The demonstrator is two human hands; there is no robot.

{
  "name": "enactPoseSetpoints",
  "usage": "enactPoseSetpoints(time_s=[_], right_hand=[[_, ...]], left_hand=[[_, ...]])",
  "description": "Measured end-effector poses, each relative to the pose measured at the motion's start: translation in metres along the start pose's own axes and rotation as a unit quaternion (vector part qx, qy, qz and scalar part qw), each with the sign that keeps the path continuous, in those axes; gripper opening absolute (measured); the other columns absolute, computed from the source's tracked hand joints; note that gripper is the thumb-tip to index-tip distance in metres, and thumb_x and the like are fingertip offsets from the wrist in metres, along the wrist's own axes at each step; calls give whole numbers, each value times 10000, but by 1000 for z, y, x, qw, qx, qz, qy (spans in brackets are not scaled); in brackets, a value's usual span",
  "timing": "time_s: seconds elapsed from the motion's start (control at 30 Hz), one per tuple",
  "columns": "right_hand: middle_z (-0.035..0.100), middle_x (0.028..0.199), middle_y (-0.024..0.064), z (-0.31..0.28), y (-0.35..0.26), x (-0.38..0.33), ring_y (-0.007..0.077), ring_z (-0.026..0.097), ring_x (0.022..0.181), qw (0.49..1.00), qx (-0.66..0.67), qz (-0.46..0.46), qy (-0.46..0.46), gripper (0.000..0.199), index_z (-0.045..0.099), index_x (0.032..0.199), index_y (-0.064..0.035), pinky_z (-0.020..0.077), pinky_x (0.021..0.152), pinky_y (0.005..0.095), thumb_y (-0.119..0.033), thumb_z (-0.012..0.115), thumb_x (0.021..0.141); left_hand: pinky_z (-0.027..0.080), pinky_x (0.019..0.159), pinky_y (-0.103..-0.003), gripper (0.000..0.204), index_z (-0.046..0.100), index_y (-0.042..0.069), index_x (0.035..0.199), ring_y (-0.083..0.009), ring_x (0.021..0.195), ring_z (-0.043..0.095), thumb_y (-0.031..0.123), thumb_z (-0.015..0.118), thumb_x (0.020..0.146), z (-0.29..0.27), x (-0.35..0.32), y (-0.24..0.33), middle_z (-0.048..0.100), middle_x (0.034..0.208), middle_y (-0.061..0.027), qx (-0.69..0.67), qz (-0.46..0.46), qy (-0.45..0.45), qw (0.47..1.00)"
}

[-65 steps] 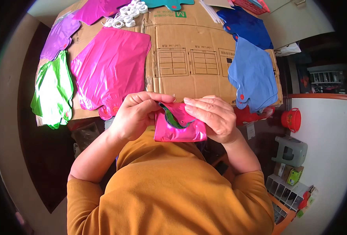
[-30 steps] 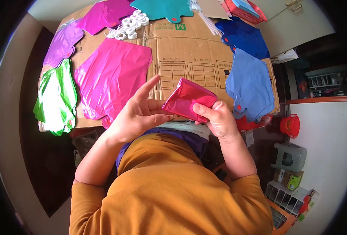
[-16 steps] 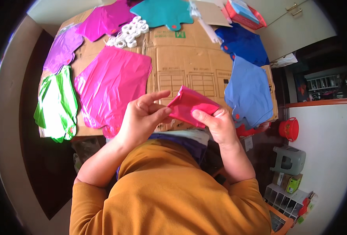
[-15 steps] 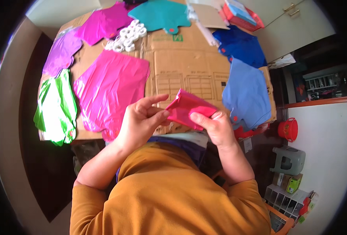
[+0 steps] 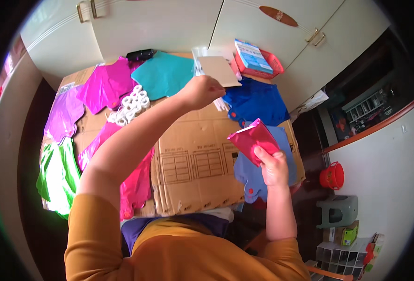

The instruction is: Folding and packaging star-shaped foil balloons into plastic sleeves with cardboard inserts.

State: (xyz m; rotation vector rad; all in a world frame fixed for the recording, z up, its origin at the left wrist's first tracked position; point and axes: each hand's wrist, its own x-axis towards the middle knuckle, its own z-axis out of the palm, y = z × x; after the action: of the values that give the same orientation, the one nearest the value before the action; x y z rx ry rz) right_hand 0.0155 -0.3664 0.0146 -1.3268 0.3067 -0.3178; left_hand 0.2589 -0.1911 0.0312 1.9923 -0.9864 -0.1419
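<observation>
Left hand (image 5: pixel 206 90) gone from folded pink foil balloon (image 5: pixel 253 139), now stretched way out over tabletop, fingers curled together at near edge of beige cardboard sheet (image 5: pixel 218 71) by white sticks (image 5: pixel 219 103); can't tell if it actually pinches anything. Right hand (image 5: pixel 273 166) keeps balloon alone, thumb and fingers clamped on lower corner, held up above light blue balloon (image 5: pixel 258 175). Long axis runs up-left, toward left hand. Flattened cardboard box (image 5: pixel 195 159) covers tabletop between them. Right hand obviously nearer.

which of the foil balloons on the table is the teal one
The teal balloon lies flat at the table's far edge, between the magenta balloon and the dark blue one; no other has that colour.
</observation>
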Motion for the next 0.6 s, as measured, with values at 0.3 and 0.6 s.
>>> enactPoseSetpoints(time_s=[0.3,0.6], right_hand=[[698,921,48,-41,-5,-18,119,634,821,998,34,-16,45,147,698,976,-7,490,761,263,-28,710,831],[684,994,34,-55,5,-23,148,628,931,999,44,-18,14,176,691,1016,-45,473,883,312,-45,701,841]], left_hand=[[503,891,-386,335,738,103,996,-328,977,645,340,716,760,21,113,-85,695,1017,-153,146,-45,-153,976],[532,770,-411,206,711,52,923,-332,814,661,189,585,836,18,110,-77,689,869,-172,242,22,-58,968]])
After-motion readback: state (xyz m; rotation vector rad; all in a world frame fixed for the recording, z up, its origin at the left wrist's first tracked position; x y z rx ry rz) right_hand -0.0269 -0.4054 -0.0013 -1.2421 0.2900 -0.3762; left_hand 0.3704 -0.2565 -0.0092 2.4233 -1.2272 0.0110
